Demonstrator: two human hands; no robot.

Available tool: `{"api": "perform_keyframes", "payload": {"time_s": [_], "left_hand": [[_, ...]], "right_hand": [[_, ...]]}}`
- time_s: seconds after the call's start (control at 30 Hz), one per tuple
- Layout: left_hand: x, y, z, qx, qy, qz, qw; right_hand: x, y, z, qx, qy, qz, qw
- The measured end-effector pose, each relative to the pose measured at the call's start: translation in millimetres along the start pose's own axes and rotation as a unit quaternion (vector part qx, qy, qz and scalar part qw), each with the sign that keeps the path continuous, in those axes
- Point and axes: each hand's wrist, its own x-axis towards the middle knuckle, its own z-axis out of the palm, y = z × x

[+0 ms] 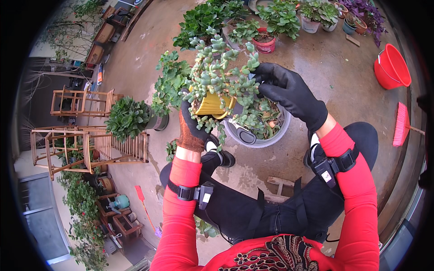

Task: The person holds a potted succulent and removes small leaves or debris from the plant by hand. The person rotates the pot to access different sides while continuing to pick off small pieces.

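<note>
A trailing succulent point(217, 73) with plump blue-green leaves spills over a ribbed yellow pot point(212, 105), which is tilted in the air before me. My left hand point(194, 127), in a brown and black work glove, grips the pot from its left side. In a black glove, my right hand point(288, 93) is at the right-hand stems with fingers curled; whether it pinches one is hidden. Below them, a pale plastic tub point(261, 145) holds leaves and plant debris point(271, 123). A dark looped object point(245, 135) lies at the tub's near left side.
Potted plants point(264, 40) line the floor ahead. A red bucket point(391, 67) and a red broom point(401, 125) are at the right. On the left are a leafy potted plant point(129, 118) and wooden racks point(91, 145). A small wooden stool point(279, 184) shows between my legs.
</note>
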Motion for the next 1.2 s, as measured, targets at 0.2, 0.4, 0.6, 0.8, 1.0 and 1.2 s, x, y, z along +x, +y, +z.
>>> {"api": "perform_keyframes", "payload": {"time_s": [0.2,0.4,0.6,0.8,1.0,1.2], "left_hand": [[-0.3,-6.0,-6.4,-0.032,-0.057,0.018,0.998],[3.6,-12.3,-18.7,0.111,-0.061,0.054,0.990],[2.5,-8.4,-16.3,0.137,-0.070,0.066,0.986],[2.5,-6.1,-5.5,0.151,-0.004,0.068,0.986],[1.2,-2.4,-0.7,-0.011,-0.044,0.018,0.999],[2.9,0.2,2.0,-0.097,-0.023,-0.035,0.994]], "right_hand": [[0.9,1.1,1.8,-0.005,0.005,0.013,1.000],[1.4,1.8,3.8,-0.014,0.017,0.005,1.000],[1.2,2.3,2.3,-0.017,0.044,0.007,0.999],[-0.2,-1.3,-3.2,-0.045,0.018,-0.006,0.999],[-1.4,3.1,0.8,-0.032,0.009,-0.016,0.999],[2.0,9.8,-0.3,-0.070,0.031,-0.014,0.997]]}}
